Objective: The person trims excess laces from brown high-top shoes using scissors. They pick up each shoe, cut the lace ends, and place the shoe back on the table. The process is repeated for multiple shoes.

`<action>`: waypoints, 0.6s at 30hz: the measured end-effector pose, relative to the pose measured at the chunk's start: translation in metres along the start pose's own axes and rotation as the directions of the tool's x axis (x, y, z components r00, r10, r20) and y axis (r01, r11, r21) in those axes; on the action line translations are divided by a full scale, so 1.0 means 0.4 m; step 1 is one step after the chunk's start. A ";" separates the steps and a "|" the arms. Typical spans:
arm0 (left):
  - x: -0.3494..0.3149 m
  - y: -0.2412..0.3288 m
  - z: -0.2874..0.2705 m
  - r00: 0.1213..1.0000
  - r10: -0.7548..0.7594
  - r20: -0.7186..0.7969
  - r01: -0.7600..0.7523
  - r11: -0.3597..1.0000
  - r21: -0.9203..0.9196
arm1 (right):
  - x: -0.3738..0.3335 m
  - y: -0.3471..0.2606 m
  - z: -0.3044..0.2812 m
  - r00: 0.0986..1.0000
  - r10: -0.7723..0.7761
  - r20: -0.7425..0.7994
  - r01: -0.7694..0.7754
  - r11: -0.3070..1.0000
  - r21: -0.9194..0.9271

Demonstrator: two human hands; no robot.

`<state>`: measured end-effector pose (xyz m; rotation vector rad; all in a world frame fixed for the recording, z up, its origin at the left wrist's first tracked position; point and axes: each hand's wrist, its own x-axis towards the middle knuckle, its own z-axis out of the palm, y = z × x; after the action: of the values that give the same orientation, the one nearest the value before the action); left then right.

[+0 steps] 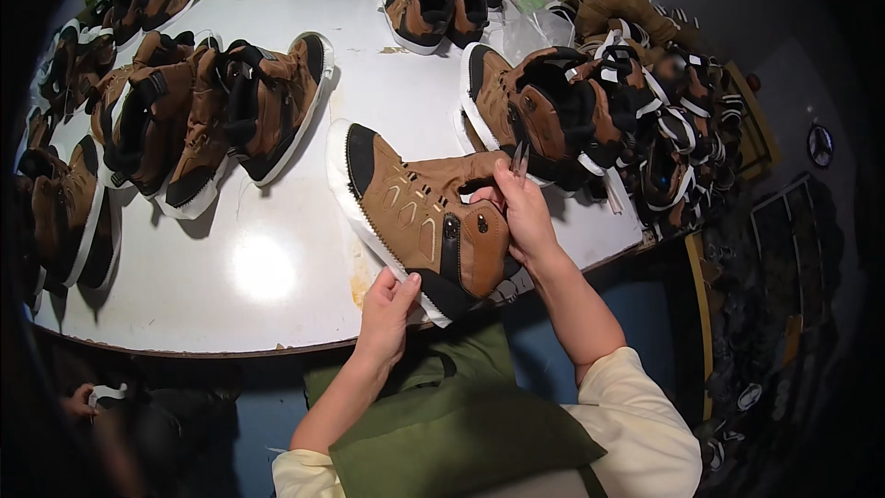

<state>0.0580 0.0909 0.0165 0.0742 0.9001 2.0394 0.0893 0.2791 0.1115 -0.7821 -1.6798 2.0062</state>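
- Pinching boot at white sole nr heel w/ L hand; grasping collar w/ R hand, also holding thin pointed tool.
- Holding boot over table's near edge, aiming toe far L.
- Leaving white top showing twd other boots on L; crowding w/ shoe pile at R edge.
- Showing tan-brown upper, black toe + heel.

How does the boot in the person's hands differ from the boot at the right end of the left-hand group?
The held boot is gripped by the left hand and right hand; the other boot rests untouched on the table.
The held boot's toe points to the picture's upper left; the other boot's points to the upper right.
Both have brown uppers, black toes and white sole edges.
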 end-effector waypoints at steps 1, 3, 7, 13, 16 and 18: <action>0.002 -0.002 -0.002 1.000 0.025 -0.004 -0.026 1.000 -0.013 | 0.006 0.004 -0.006 1.000 -0.004 0.028 0.005 1.000 -0.017; 0.005 -0.001 -0.012 0.999 0.043 0.014 -0.043 0.999 0.002 | 0.015 0.014 -0.022 0.999 0.003 0.046 0.000 0.999 -0.052; 0.000 0.008 -0.033 0.996 0.048 0.074 -0.056 0.992 0.111 | 0.018 0.031 -0.039 0.996 -0.005 0.085 0.011 0.997 -0.073; 0.005 -0.002 -0.042 0.992 0.126 0.024 -0.126 0.992 0.022 | 0.000 0.021 -0.010 0.998 -0.046 0.047 0.050 0.995 -0.089; -0.004 0.022 -0.017 0.992 0.127 -0.017 -0.128 0.989 -0.078 | -0.004 0.017 -0.002 0.997 -0.054 0.055 0.061 0.989 -0.131; 0.000 0.035 -0.016 0.993 0.122 -0.001 -0.121 0.984 -0.133 | 0.008 0.022 -0.012 0.995 -0.051 0.088 0.060 0.993 -0.100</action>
<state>0.0459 0.0825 0.0203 0.0649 0.7686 2.2062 0.0904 0.2832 0.1020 -0.6843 -1.8450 1.9538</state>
